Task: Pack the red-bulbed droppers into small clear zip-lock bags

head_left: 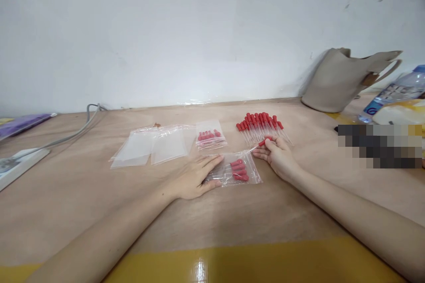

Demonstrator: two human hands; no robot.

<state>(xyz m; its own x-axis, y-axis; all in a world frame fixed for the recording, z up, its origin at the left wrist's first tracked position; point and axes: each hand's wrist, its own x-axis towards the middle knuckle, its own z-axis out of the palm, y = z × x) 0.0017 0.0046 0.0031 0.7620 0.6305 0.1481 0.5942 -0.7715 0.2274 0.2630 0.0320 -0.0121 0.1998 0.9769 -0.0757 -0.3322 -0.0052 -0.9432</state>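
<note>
A clear plastic zip bag (254, 174) lies flat on the brown paper, holding several droppers with red rubber bulbs (239, 170). My left hand (195, 177) rests on the bag's left part, fingers stretched out and thumb apart, hiding that end. Between the thumb and fingers of my right hand (277, 155) is one dropper (264, 142), pinched at its red bulb, its clear tube pointing left above the bag's upper edge. Just behind that hand, loose droppers (257, 120) are spread in a fan, bulbs toward the wall.
Flat clear bags (169, 145) lie at left of centre. A stack of filled bags (210, 135) sits behind my left hand. On the right are a beige handbag (335, 80) and a water bottle (398, 93). At left, a grey cable (71, 136) runs to a white power strip (25, 163).
</note>
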